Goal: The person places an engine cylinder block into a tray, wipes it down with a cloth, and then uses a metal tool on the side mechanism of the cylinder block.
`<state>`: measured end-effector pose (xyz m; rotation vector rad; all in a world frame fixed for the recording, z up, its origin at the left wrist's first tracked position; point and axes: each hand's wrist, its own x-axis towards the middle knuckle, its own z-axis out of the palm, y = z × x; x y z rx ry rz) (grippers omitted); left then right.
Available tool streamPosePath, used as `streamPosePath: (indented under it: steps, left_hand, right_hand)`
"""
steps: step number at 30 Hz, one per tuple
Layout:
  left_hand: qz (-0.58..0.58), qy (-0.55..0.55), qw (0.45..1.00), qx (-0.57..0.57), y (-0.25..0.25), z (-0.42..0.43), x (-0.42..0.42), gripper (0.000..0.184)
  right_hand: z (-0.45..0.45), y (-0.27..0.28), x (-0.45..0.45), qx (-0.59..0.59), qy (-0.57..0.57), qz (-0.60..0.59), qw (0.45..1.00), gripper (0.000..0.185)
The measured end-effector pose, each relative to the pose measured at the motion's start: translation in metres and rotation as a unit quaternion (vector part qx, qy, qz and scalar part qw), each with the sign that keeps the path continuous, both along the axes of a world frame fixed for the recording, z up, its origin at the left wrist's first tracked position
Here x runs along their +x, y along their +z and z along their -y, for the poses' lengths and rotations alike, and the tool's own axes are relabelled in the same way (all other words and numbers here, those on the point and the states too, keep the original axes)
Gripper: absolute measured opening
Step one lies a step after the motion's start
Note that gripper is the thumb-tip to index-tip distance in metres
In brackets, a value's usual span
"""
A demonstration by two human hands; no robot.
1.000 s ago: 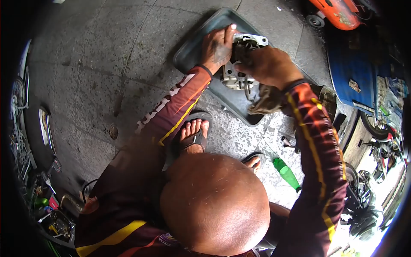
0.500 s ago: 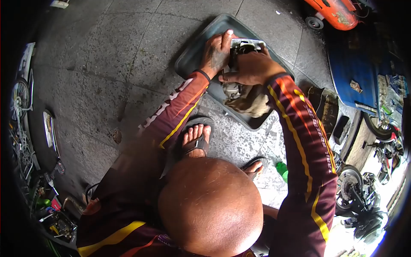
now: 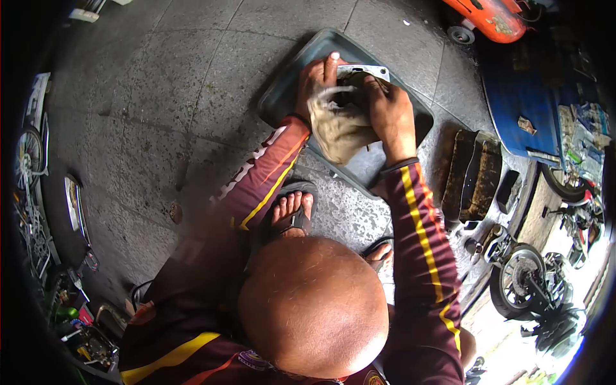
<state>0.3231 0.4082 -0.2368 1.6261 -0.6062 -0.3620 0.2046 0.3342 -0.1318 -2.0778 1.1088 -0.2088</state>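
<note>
In the head view, the left hand (image 3: 310, 85) is against the left side of a metal part (image 3: 365, 70) over a dark tray (image 3: 277, 90) on the floor (image 3: 160, 70), while the right hand (image 3: 394, 119) reaches in from the right beside a blurred tan cloth (image 3: 341, 133); its grip is unclear. A sandalled foot (image 3: 292, 210) stands near the tray, and a grimy brown box-like object (image 3: 473, 176) lies to its right, near a blue panel (image 3: 523, 102).

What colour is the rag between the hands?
The rag is brownish tan, clearest in the head view.
</note>
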Motion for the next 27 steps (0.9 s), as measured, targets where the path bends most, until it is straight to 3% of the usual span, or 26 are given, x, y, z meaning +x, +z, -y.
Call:
streamPosePath:
  steps: [2, 4, 6, 8, 10, 12, 14, 15, 16, 18, 21, 24, 26, 27]
  left_hand:
    - [0.003, 0.0, 1.0, -0.018, -0.016, 0.003, 0.004, 0.055]
    - [0.112, 0.037, 0.993, -0.022, -0.017, 0.004, 0.004, 0.054]
    - [0.09, 0.045, 0.994, 0.053, -0.013, 0.002, 0.002, 0.056]
    - [0.088, 0.045, 0.994, 0.043, -0.012, 0.003, 0.002, 0.057]
    - [0.09, 0.05, 0.994, 0.037, -0.007, 0.003, -0.001, 0.057]
    - [0.094, 0.058, 0.993, 0.034, -0.006, 0.002, 0.001, 0.058]
    - [0.09, 0.039, 0.994, 0.054, -0.008, 0.002, 0.002, 0.057]
    - [0.104, 0.049, 0.992, 0.042, -0.012, 0.004, 0.003, 0.058]
    - [0.106, 0.048, 0.992, 0.041, -0.016, 0.005, 0.004, 0.058]
    - [0.027, 0.015, 0.999, 0.024, -0.015, 0.003, 0.005, 0.059]
    - [0.014, 0.004, 1.0, 0.026, -0.012, 0.001, 0.005, 0.06]
    - [0.012, 0.0, 0.999, 0.031, -0.007, 0.002, 0.004, 0.062]
    - [-0.018, -0.032, 0.999, 0.009, -0.005, -0.001, 0.004, 0.062]
    - [0.057, 0.002, 0.998, 0.038, -0.021, 0.002, 0.006, 0.061]
  right_hand:
    - [-0.005, -0.017, -0.004, 0.046, -0.136, 0.157, 0.977, 0.045]
    - [-0.016, 0.003, -0.019, 0.171, -0.199, 0.343, 0.902, 0.041]
    - [-0.015, 0.015, -0.03, 0.184, -0.315, 0.449, 0.816, 0.037]
    - [-0.004, 0.032, -0.043, 0.098, -0.25, 0.465, 0.844, 0.036]
    - [0.007, 0.04, -0.058, -0.041, -0.226, 0.338, 0.913, 0.038]
    - [0.006, 0.05, -0.06, -0.107, -0.17, 0.22, 0.955, 0.037]
    - [0.012, 0.016, -0.06, -0.309, 0.047, 0.182, 0.932, 0.034]
    - [-0.002, 0.013, -0.054, -0.309, 0.126, 0.093, 0.938, 0.033]
    - [-0.011, 0.006, -0.048, -0.316, 0.243, -0.072, 0.915, 0.043]
    - [-0.019, -0.01, -0.035, -0.309, 0.28, -0.065, 0.907, 0.07]
    - [-0.007, 0.006, -0.013, -0.22, 0.328, -0.156, 0.905, 0.076]
    - [-0.019, -0.011, -0.006, -0.304, 0.282, -0.136, 0.9, 0.066]
    - [-0.012, -0.014, -0.012, -0.187, 0.223, -0.051, 0.955, 0.047]
    - [-0.006, -0.006, -0.022, -0.003, 0.104, 0.058, 0.993, 0.041]
